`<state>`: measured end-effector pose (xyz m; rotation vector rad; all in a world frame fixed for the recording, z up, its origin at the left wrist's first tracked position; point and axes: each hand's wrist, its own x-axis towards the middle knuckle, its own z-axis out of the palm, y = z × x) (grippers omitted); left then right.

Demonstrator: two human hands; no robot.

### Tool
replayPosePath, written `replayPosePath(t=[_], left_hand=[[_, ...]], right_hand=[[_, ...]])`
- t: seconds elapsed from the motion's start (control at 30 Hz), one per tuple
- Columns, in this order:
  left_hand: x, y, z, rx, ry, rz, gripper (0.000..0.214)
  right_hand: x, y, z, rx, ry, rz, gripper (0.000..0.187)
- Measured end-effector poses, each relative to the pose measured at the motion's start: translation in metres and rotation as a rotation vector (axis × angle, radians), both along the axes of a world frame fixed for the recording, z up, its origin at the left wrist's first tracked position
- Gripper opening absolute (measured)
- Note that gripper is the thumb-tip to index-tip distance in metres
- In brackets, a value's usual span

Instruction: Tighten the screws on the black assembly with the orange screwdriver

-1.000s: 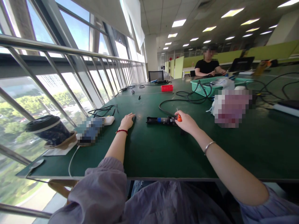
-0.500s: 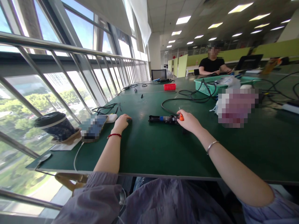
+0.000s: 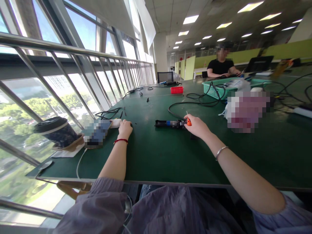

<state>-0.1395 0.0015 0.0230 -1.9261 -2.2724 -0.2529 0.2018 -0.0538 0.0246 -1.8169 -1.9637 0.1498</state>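
Note:
My right hand (image 3: 197, 126) is closed round a screwdriver with an orange handle (image 3: 189, 122), its thin shaft pointing up past the fingers. Beside those fingers lies a black cylindrical device (image 3: 172, 124) with a blue band, flat on the table. Whether the hand also grips the device's end is hidden. My left hand (image 3: 125, 129) rests on the tabletop with curled fingers, next to a white rounded object (image 3: 115, 123). Something dark shows at its fingertips, too small to name. A tiny dark piece (image 3: 136, 123) lies just right of it.
To the left are a phone (image 3: 97, 134) and a lidded cup (image 3: 55, 131). A red box (image 3: 176, 90) stands farther back. On the right are a green basket (image 3: 211, 90), a blurred pink-white bag (image 3: 247, 112) and cables (image 3: 192, 103). A person (image 3: 221, 67) sits across the table (image 3: 156, 156).
My left hand has drawn slightly left, closer to the white object, and its fingers are more curled. The tiny dark piece now shows on the table. My right hand has stayed in place.

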Motion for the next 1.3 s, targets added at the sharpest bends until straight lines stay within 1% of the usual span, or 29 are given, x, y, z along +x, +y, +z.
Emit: replayPosePath(t=[0.1,0.2,0.3,0.37,0.43,0.53,0.67,0.8,0.87,1.03,1.1,1.2,1.3], left_hand=[[0.011,0.002,-0.003,0.01,0.044,-0.058,0.045],[0.016,0.003,-0.003,0.007,0.085,-0.088,0.045],[0.022,0.0,0.0,-0.023,0.12,-0.097,0.044],[0.03,-0.004,0.004,-0.056,0.16,-0.096,0.043],[0.045,-0.008,0.008,-0.1,0.212,-0.078,0.041],[0.075,-0.016,0.01,-0.124,0.252,-0.088,0.041],[0.117,-0.029,0.008,-0.131,0.265,-0.108,0.038],[0.145,-0.046,0.007,-0.13,0.275,-0.132,0.036],[0.155,-0.055,0.006,-0.129,0.288,-0.189,0.035],[0.176,-0.07,0.002,-0.082,0.338,-0.508,0.03],[0.18,-0.073,0.0,-0.062,0.359,-0.599,0.028],[0.18,-0.074,0.0,-0.045,0.375,-0.669,0.025],[0.176,-0.074,0.002,-0.045,0.374,-0.707,0.023]], right_hand=[[0.0,0.0,0.0,-0.005,0.001,0.001,0.036],[0.0,0.0,0.0,-0.004,-0.001,0.004,0.036],[0.0,0.001,-0.001,0.005,-0.002,0.007,0.036],[0.0,0.002,-0.002,0.014,0.002,0.007,0.036],[0.0,0.003,-0.003,0.021,0.01,0.002,0.036],[0.002,0.007,-0.005,0.024,0.029,0.002,0.036],[0.008,0.012,-0.008,-0.006,0.038,0.049,0.04],[0.012,0.016,-0.012,0.001,0.046,0.096,0.049],[0.014,0.019,-0.015,0.027,0.044,0.094,0.047],[0.018,0.027,-0.021,0.098,0.014,0.152,0.043],[0.018,0.028,-0.021,0.103,0.014,0.137,0.041],[0.013,0.026,-0.021,0.096,0.01,0.083,0.039],[0.006,0.022,-0.021,0.121,-0.008,0.02,0.036]])
